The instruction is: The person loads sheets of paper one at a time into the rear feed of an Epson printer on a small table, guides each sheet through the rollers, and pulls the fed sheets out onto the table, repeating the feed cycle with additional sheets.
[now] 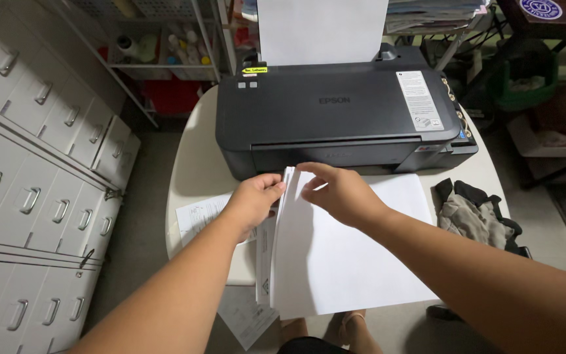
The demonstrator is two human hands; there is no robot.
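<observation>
Two hands, left hand and right hand, grip one paper stack; sheets seemingly uncountable.

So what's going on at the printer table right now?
A person holds a stack of white paper on edge in front of a black printer. The left hand pinches the top edge of the stack, and the right hand grips the sheets beside it. A blank sheet stands in the printer's rear feed. A printed sheet lies left on the round table, a crumpled cloth right.
</observation>
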